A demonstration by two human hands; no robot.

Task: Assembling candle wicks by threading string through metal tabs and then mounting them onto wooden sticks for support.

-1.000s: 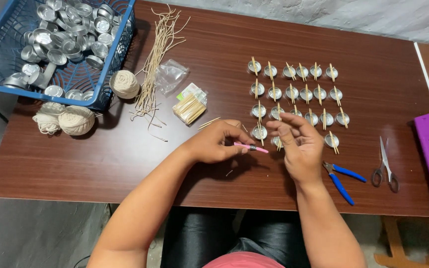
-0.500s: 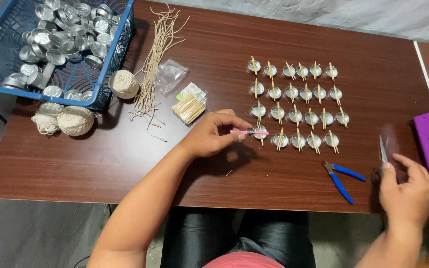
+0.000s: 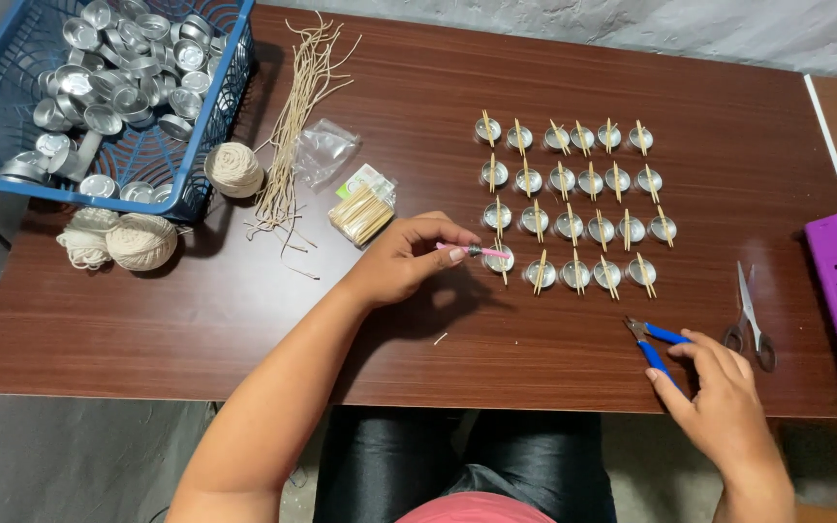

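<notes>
Stick: thin pink stick [image 3: 472,250] with a dark tip, lying level, its tip over the nearest-left cup of the cup grid.
Left hand: left hand [image 3: 407,260] pinches the pink stick between thumb and fingertips, just left of the cup grid.
Cup grid: small round metal cups [image 3: 573,203] in four rows on the brown table [image 3: 418,116], each crossed by pale wooden sticks.
Right hand: right hand [image 3: 719,392] at the table's near edge, below and right of the cup grid, fingers loosely curled and touching the blue handles of the pliers [image 3: 653,341]; no firm grasp shows.
Scissors: scissors [image 3: 750,320] right of the cup grid, just beyond the pliers.
Toothpick pack: clear pack of wooden sticks [image 3: 362,208] left of the cup grid.
Basket: blue basket [image 3: 12,136] of loose metal cups, far left of the cup grid.
</notes>
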